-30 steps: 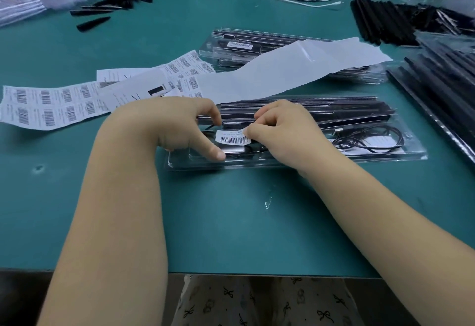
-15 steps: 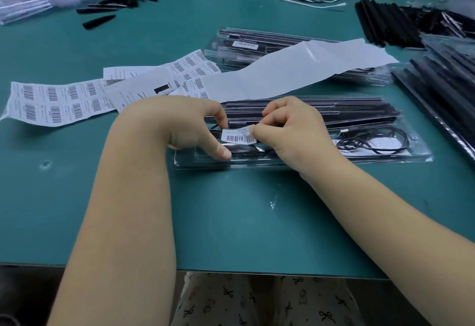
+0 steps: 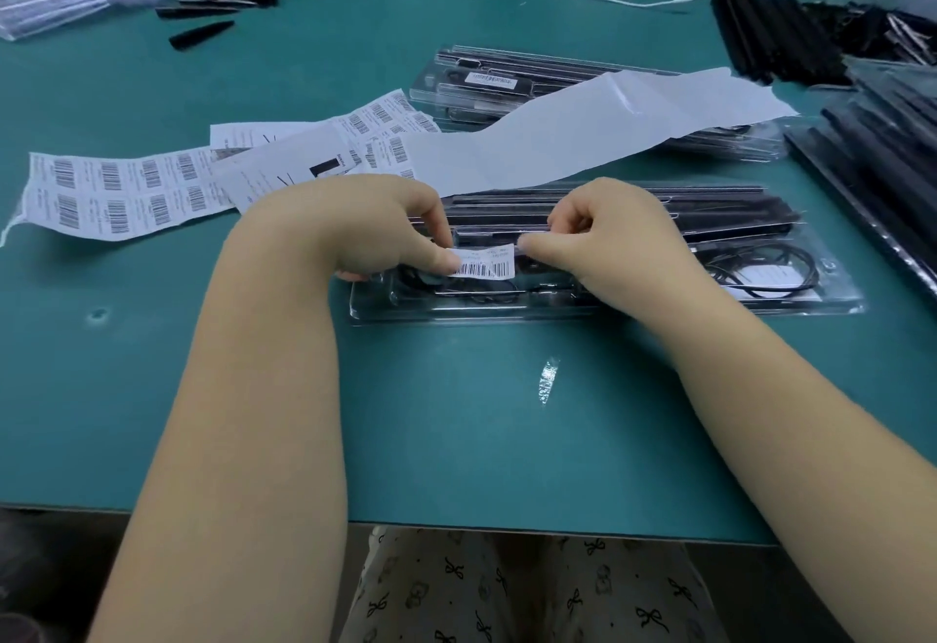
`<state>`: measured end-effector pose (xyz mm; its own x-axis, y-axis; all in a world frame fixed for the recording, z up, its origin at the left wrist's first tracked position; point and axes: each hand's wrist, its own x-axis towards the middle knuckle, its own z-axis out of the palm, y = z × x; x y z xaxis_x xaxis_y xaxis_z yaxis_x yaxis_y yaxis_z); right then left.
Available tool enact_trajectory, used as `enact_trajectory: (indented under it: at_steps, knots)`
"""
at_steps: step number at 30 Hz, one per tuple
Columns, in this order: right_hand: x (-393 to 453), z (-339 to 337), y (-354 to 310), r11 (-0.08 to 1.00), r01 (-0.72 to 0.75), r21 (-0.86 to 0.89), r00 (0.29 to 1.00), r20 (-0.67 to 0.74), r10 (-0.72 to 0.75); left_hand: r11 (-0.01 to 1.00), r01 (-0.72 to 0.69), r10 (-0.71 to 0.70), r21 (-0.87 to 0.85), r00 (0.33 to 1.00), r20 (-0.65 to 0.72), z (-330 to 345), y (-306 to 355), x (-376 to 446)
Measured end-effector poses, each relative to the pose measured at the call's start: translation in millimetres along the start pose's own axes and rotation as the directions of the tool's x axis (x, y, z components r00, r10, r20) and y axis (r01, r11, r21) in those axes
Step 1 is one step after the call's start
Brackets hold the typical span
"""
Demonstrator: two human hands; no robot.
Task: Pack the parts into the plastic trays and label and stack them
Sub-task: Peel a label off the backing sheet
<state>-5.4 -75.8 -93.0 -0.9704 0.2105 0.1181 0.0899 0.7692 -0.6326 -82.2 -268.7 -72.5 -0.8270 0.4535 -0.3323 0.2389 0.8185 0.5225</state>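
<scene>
- Two hands share one small barcode label (image 3: 485, 263): my left hand (image 3: 372, 226) pinches its left end between thumb and curled fingers, and my right hand (image 3: 603, 237) pinches its right end the same way.
- I judge the labelling step to be in hand. The label hangs stretched just above the near clear plastic tray (image 3: 598, 310), over its left half; I cannot tell whether any edge already touches the lid.
- Next, as I see it, I lower the label flat, set one end down first and smooth across so no crease forms on the slick plastic, then lift the tray onto the stack.
- That tray is long, shallow and glossy, with moulded channels holding straight black rods (image 3: 710, 216) and a coil of thin black cable (image 3: 760, 272) at its right end.
- A second filled tray (image 3: 507, 79), already labelled, lies farther back on the table (image 3: 456, 414), which has a matte teal top.
- Between them sprawls a limp white backing strip (image 3: 583, 135), and to the left a sheet of printed labels (image 3: 116, 191), thin and slightly curled.
- Loose black rods (image 3: 770, 34) are piled at far right.
</scene>
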Motion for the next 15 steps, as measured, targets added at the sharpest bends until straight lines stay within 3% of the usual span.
enact_trajectory:
  at_steps: [4, 8, 15]
  knots:
    - [-3.0, 8.5, -2.1, 0.999, 0.035, 0.003, 0.999, -0.037, -0.035, 0.999, 0.007, -0.006, -0.053, 1.000, 0.020, -0.3, -0.3, 0.1]
    - [-2.2, 11.4, -2.1, 0.982, 0.122, -0.146, 0.991, 0.070, -0.113, 0.997, 0.015, -0.014, -0.070, 1.000, 0.018, 0.1, 0.6, 0.1]
    - [0.8, 6.0, 5.7, 0.985, 0.146, -0.091, 0.988, 0.072, -0.140, 0.999, 0.044, -0.043, 0.007, 0.995, -0.087, 6.1, 7.7, 2.7]
